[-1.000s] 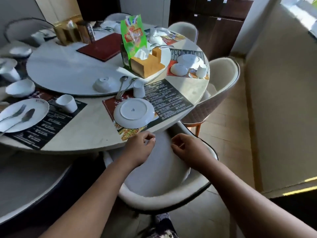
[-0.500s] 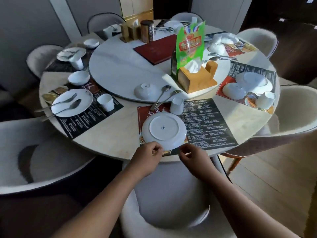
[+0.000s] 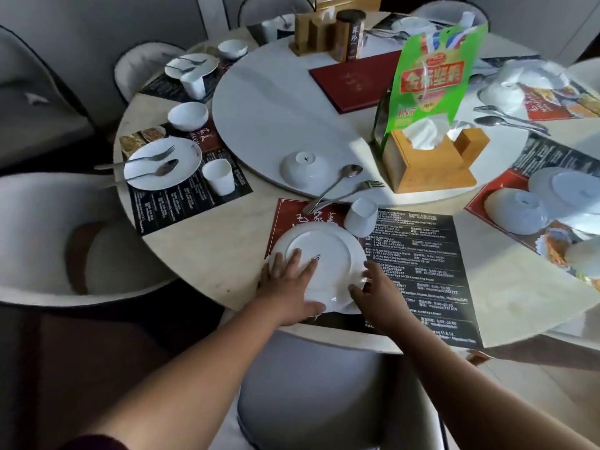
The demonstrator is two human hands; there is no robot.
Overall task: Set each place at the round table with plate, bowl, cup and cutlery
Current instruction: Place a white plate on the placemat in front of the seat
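L hand (image 3: 289, 280) flat, fingers spread, pressing on upturned plate (image 3: 328, 251), lower centre of frame on placemat (image 3: 422, 254). R hand (image 3: 378, 292) beside it, thumb & fingers pinching plate's right rim.

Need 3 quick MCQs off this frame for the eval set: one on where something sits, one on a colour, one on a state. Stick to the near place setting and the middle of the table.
1. Where is the bowl nearest the person?
A on the floor; B on the turntable; C on a chair.
2. What colour is the snack bag standing by the tissue box?
A blue; B black; C green.
3. How does the plate under the left hand and right hand lie?
A upside down; B face up; C on edge.

1 B: it sits just inside the turntable's near rim.
2 C: bright green with a red label.
3 A: its foot ring and base mark face up.
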